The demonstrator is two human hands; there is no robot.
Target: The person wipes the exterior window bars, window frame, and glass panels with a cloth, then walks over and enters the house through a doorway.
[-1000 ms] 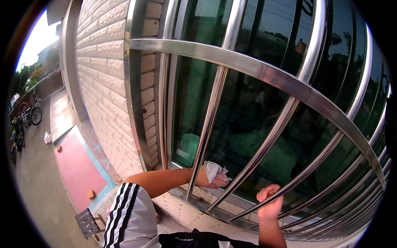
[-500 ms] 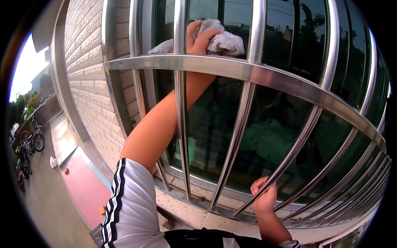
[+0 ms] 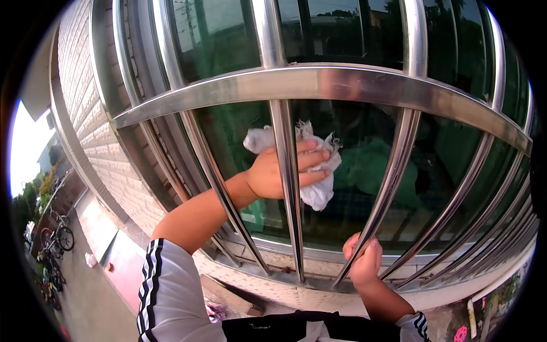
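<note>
My left hand reaches between the metal bars and presses a crumpled white cloth against the dark green window glass. Its fingers lie over the cloth, whose frayed edge sticks up above them. One upright bar passes in front of this hand and hides part of it. Lower down on the right, my right hand is wrapped round another slanting bar near its bottom end.
A wide horizontal rail crosses the grille above my left hand. On the left runs a pale brick wall, with bicycles parked beyond it. A board and a pinkish cloth lie below the sill.
My left hand and the cloth have come down from above the horizontal rail to below it, along the glass. My right hand stays on its bar. The view has shifted right.
</note>
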